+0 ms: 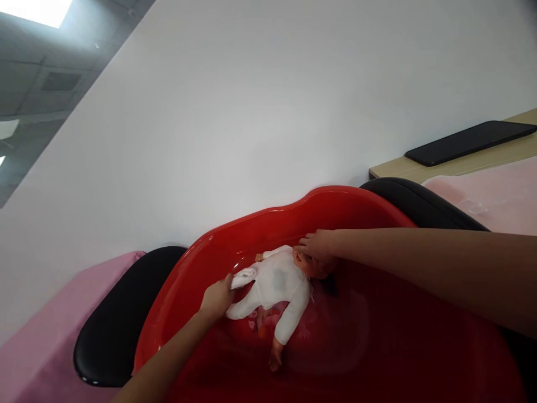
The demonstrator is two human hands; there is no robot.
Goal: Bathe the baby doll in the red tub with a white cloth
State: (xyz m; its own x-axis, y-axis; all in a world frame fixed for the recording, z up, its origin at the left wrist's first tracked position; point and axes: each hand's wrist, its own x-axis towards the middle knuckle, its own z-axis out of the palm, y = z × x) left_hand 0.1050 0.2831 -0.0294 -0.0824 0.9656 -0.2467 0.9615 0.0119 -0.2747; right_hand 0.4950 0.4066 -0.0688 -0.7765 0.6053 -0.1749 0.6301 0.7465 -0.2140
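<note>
A baby doll (277, 280) in a white long-sleeved suit lies on its back in a red tub (344, 215), its head to the right and its legs to the left. My left hand (217, 296) is closed round the end of the doll's legs. At the other end, my right hand (321, 245) grips the doll's head, fingers across its top and side; part of the head is hidden beneath the hand. One doll arm reaches down toward the tub's bottom. Behind the doll, a printed picture (264, 322) shows on the tub's floor, partly covered.
Black padded armrests (121, 319) flank the tub on both sides. To the right, a dark flat tray-like panel (470, 143) rests on a wooden surface (398, 168) next to pink sheeting (503, 190). Pink cloth (54, 319) hangs at left. A white wall (251, 112) rises behind.
</note>
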